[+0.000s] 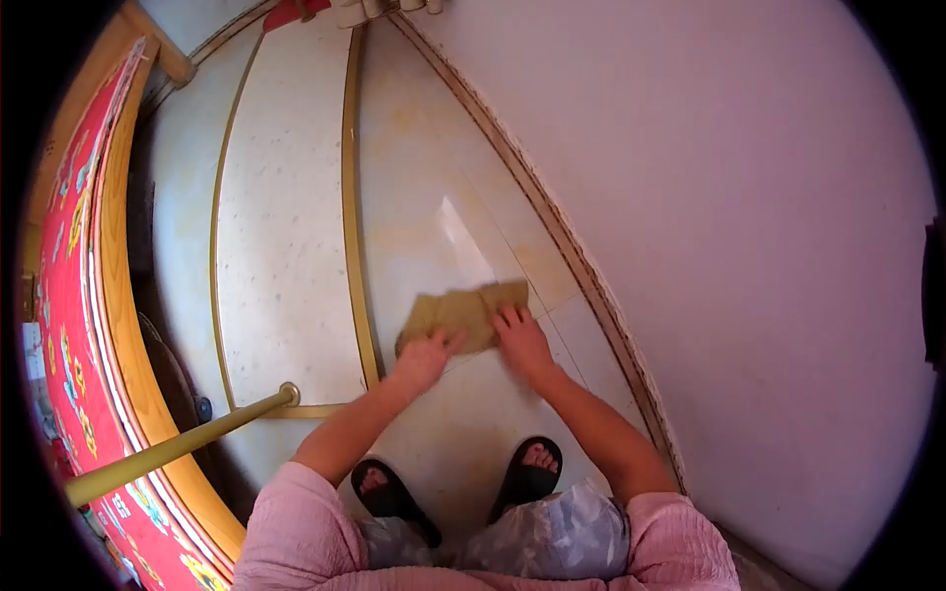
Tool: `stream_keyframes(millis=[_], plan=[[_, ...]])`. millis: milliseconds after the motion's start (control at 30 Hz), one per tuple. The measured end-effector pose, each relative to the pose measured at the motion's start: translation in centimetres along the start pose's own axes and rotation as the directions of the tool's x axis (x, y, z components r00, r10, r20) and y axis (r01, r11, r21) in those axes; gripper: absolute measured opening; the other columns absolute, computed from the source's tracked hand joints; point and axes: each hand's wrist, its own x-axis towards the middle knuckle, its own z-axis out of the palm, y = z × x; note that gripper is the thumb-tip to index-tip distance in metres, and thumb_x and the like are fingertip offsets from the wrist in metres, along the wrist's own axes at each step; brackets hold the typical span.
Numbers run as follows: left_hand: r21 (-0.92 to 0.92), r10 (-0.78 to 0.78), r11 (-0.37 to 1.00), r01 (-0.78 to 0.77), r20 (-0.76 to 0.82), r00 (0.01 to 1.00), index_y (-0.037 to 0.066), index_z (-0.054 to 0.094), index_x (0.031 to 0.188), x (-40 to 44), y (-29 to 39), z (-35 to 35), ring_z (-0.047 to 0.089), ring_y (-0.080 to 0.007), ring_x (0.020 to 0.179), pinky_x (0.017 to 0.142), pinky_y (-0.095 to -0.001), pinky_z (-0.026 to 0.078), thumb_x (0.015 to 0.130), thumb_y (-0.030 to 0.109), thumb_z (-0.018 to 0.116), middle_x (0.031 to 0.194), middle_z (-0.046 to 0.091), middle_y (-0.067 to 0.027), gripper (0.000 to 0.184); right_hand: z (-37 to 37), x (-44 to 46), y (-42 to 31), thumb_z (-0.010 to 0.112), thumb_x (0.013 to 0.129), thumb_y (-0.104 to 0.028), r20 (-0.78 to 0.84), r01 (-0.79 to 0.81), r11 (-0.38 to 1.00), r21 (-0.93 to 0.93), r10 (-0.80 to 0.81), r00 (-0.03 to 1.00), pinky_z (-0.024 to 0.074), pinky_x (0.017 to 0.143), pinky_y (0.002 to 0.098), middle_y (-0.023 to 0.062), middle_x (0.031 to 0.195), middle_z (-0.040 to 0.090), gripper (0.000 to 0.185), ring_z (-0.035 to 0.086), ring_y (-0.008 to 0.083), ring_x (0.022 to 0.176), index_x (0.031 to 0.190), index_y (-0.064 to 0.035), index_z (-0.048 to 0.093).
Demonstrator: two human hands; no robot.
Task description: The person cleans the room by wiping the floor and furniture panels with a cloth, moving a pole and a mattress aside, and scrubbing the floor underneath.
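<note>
A: Layout, big to small?
B: Pale wall (778, 246), 1 to 5 o'clock. Then the light floor (414, 177), running up toward 12, brown strip (552, 212) along the wall's foot.
A: Next?
B: White speckled panel (286, 217), gold trim, 10 to 11 o'clock. Red printed cover (64, 295) at 9, over a wooden edge (123, 325).
A: Labels?
B: Cover print shows blue and yellow figures. Any lettering there is too small to read.
A: Obstructions?
B: Gold pole (177, 448) at 8, cutting across the cover and wooden edge, its end at the panel's near corner. Panel's long gold edge is near the cloth, strip of floor between. Black sandals (394, 497) on the person's feet, 5 and 7, on the near side.
A: Cloth?
B: Olive cloth (461, 311), mid-dial, rumpled, lying on the floor. Bright streak (463, 236) on the floor just off its 12 o'clock side.
A: Grip?
B: Left hand (424, 359) on the cloth's 7 o'clock side, blurred. Right hand (522, 343) at its 4, fingers spread on top. Both touch it; can't tell if either is pinching fabric.
</note>
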Motion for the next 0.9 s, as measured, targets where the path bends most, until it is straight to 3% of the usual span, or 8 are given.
stream_keyframes(millis=[233,333,433,500,600,667,767,900], plan=[[-0.373,0.279,0.919,-0.125,0.395,0.875,0.019,0.038,0.147,-4.9,10.6,2.6,0.065,-0.0362,0.094,0.079,-0.0445,0.055,0.078,0.012,0.063,0.124,0.053,-0.0256,0.074,-1.4,-14.3,0.0,0.065,0.07,-0.003,0.255,-0.113,0.976,0.186,0.063,0.965,0.0484,0.088,0.0431,0.0123,0.108,0.055,0.04,0.05,0.0348,0.105,0.109,-0.0078,0.06],[-0.807,0.335,0.59,-0.01,0.234,0.913,0.012,0.049,0.14,-3.3,10.0,4.3,0.063,-0.0347,0.103,0.089,-0.0408,0.051,0.08,0.015,0.061,0.125,0.059,-0.0216,0.061,-4.7,-13.9,0.8,0.063,0.071,-0.004,0.127,-0.087,0.978,0.187,0.063,0.99,0.0462,0.089,0.0442,0.0122,0.107,0.056,0.038,0.051,0.0346,0.102,0.109,-0.0071,0.062],[-0.873,0.187,0.478,-0.097,-0.007,0.982,0.012,0.057,0.133,-1.0,7.3,-1.0,0.065,-0.0284,0.09,0.082,-0.0364,0.051,0.082,0.017,0.059,0.095,0.067,-0.016,0.051,-10.4,-8.3,1.0,0.06,0.071,0.001,-0.076,0.042,0.99,0.131,-0.032,0.997,0.0434,0.092,0.0443,0.0142,0.109,0.056,0.039,0.051,0.0361,0.102,0.109,-0.0058,0.061],[-0.885,0.015,0.437,-0.16,-0.171,0.985,0.01,0.059,0.13,0.8,5.5,-4.9,0.064,-0.03,0.09,0.085,-0.0364,0.05,0.082,0.018,0.06,0.096,0.066,-0.0152,0.049,-12.0,-3.3,1.9,0.059,0.07,0.005,-0.19,0.151,0.979,0.134,-0.124,0.974,0.0417,0.097,0.045,0.0161,0.115,0.055,0.04,0.049,0.0377,0.11,0.11,-0.0023,0.058],[-0.702,-0.131,0.707,-0.085,-0.249,0.96,0.01,0.054,0.134,3.7,3.2,-8.1,0.058,-0.0315,0.099,0.09,-0.0388,0.049,0.082,0.016,0.064,0.113,0.059,-0.0144,0.054,-9.1,3.8,4.6,0.058,0.069,0.009,-0.172,0.184,0.983,-0.016,-0.183,0.968,0.0392,0.104,0.0437,0.0177,0.128,0.05,0.05,0.046,0.0389,0.121,0.119,0.0026,0.052],[-0.523,-0.225,0.849,0.076,-0.229,0.947,0.01,0.048,0.139,5.3,2.6,-7.9,0.054,-0.0315,0.11,0.095,-0.0409,0.046,0.082,0.013,0.064,0.125,0.054,-0.0146,0.059,-7.6,7.1,4.3,0.059,0.074,0.005,-0.049,0.049,0.996,-0.072,-0.052,0.997,0.0371,0.108,0.0441,0.0175,0.14,0.044,0.059,0.041,0.0398,0.131,0.131,-0.0004,0.046],[-0.309,-0.194,0.946,0.096,-0.303,0.933,0.014,0.045,0.14,6.5,1.5,-3.9,0.047,-0.0322,0.116,0.092,-0.0435,0.047,0.081,0.013,0.068,0.126,0.049,-0.0116,0.063,-3.5,8.1,5.8,0.063,0.08,-0.004,0.118,0.022,0.961,-0.274,0.011,0.993,0.0382,0.108,0.0443,0.0187,0.149,0.035,0.066,0.038,0.0408,0.134,0.141,-0.0045,0.038],[-0.274,-0.202,0.953,0.128,-0.262,0.944,0.014,0.048,0.137,7.0,2.3,-3.5,0.045,-0.0323,0.118,0.088,-0.0449,0.048,0.077,0.008,0.068,0.129,0.049,-0.0091,0.064,-4.3,6.3,4.8,0.057,0.086,-0.01,0.125,-0.15,0.962,-0.229,0.182,0.975,0.0372,0.11,0.0461,0.0195,0.151,0.032,0.063,0.034,0.0418,0.136,0.144,-0.005,0.036]])
